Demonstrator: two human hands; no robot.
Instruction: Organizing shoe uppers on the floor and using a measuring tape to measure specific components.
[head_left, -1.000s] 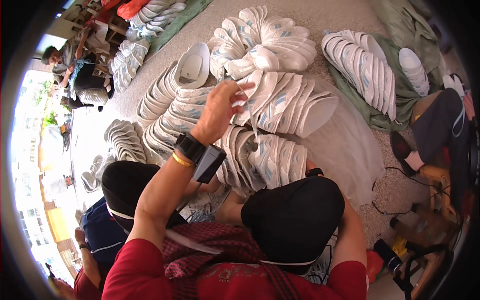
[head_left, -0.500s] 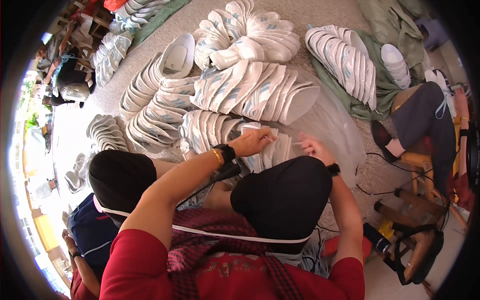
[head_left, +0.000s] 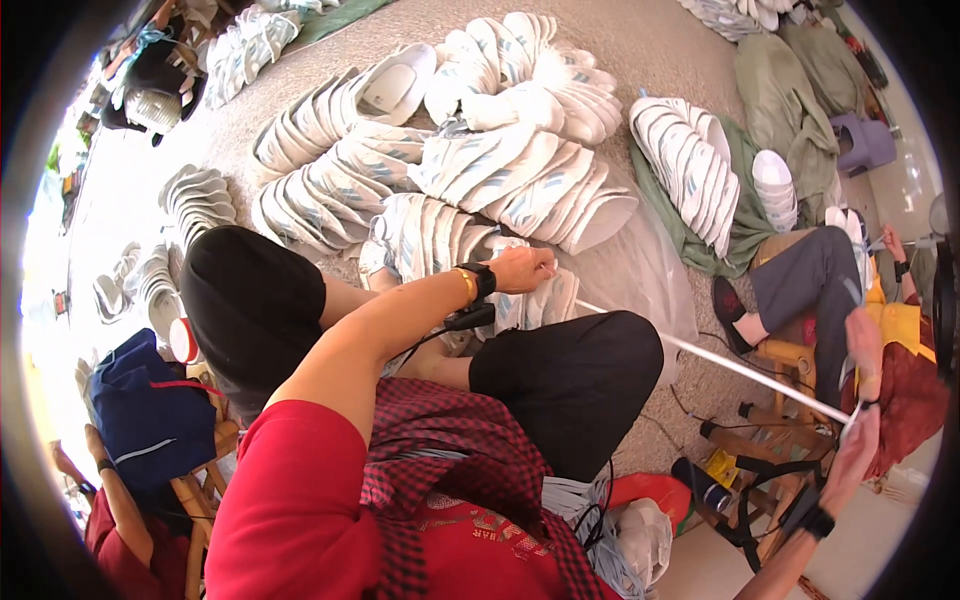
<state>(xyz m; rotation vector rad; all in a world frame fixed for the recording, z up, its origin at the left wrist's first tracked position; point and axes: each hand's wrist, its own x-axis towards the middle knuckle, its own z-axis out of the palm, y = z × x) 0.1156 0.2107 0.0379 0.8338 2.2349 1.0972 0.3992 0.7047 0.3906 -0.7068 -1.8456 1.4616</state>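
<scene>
A white shoe upper (head_left: 556, 294) with pale blue stripes sits by my bent right knee. My left hand (head_left: 527, 268) is at its top edge, with thumb and fingers pinched together on it. From this upper a taut white cord (head_left: 715, 358) runs across past my knee to the right. Far out on that side, my right hand (head_left: 856, 445) is closed around the cord's end, with the arm stretched out. Nested stacks of the same uppers (head_left: 432, 238) lie just beyond my left hand. Exactly what my left fingertips pinch is partly hidden.
More stacked uppers (head_left: 530, 180) lie ahead on clear plastic sheeting (head_left: 655, 275) and green cloth (head_left: 655, 215). At the right sits a co-worker in dark trousers (head_left: 815, 285), with a hand near my right one. Wooden stools (head_left: 770, 480) and black cables are at lower right.
My right hand has swung from beside the upper far out to the right, drawing the cord out straight. My left hand stays at the upper. The view has shifted slightly.
</scene>
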